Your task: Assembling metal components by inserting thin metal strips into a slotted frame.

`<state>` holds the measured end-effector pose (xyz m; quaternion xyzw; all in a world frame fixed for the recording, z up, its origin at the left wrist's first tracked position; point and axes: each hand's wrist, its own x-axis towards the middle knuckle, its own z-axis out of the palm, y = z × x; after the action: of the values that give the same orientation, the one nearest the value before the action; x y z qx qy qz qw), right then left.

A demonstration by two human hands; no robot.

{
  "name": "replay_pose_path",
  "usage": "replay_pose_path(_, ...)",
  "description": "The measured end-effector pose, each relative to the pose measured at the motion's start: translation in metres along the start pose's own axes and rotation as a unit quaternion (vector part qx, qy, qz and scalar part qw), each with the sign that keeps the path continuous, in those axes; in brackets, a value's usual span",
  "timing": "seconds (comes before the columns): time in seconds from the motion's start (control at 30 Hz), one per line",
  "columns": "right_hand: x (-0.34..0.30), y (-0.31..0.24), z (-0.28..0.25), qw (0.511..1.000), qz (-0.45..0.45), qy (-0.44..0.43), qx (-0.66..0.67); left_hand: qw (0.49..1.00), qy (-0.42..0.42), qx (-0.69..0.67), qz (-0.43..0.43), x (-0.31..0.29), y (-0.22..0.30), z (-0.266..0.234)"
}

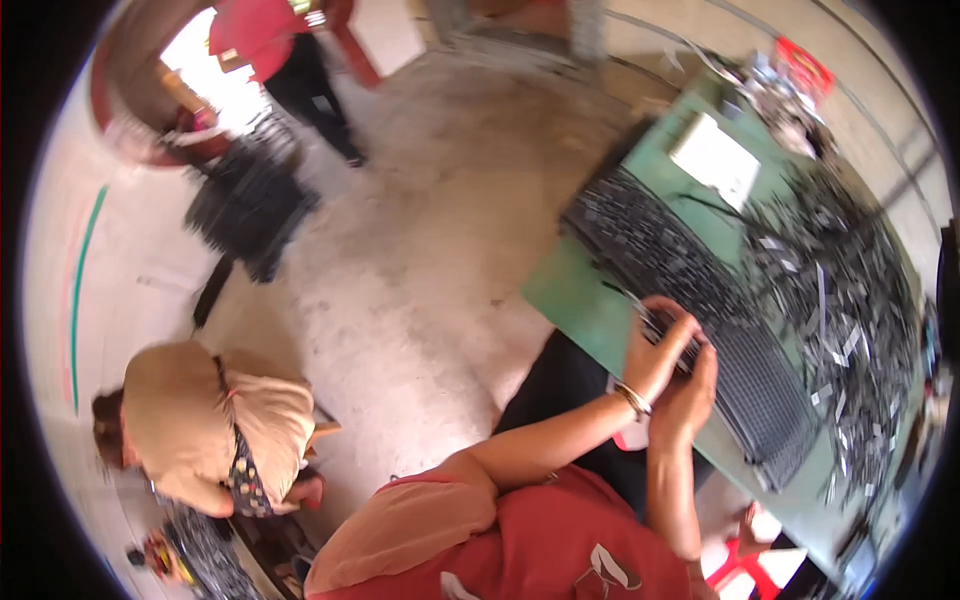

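Observation:
My left hand [660, 352], with a bracelet at its wrist, is closed over the near edge of a black tray. Close against it, my right hand [686, 398] is cupped with its fingers curled. Between the two hands are small black pieces [657, 322], blurred and partly covered, so their kind cannot be told. The long black gridded tray [762, 385] lies beneath and beside my hands. Many small black pieces [655, 235] fill its far half, while rows of small cells show at its near end.
A green table [570, 300] carries the tray, a heap of black strips [850, 330] along its right and a white box [715, 160] at the far end. One person [220, 430] sits bent over at the left; another [285, 60] stands far off near a black stack [250, 205].

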<state>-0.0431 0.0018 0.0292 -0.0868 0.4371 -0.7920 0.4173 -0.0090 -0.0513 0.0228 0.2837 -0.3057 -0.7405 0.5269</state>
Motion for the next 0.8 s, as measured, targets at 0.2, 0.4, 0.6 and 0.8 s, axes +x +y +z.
replay_pose_path(0.2,-0.003,0.008,-0.003,0.988,-0.105,0.012,-0.115,0.998,0.007,-0.06,-0.037,-0.002,-0.01,0.002)
replay_pose_path(0.4,-0.014,0.009,-0.023,0.968,-0.178,-0.014,-0.177,0.991,0.004,-0.091,-0.094,-0.012,-0.018,0.013)
replay_pose_path(0.6,-0.036,-0.01,-0.044,0.941,-0.188,-0.037,-0.278,0.974,-0.039,-0.081,-0.206,-0.012,-0.015,0.003)
replay_pose_path(0.8,-0.019,-0.074,-0.071,0.925,-0.145,-0.031,-0.35,0.886,-0.237,0.018,-0.398,-0.021,0.014,0.005)
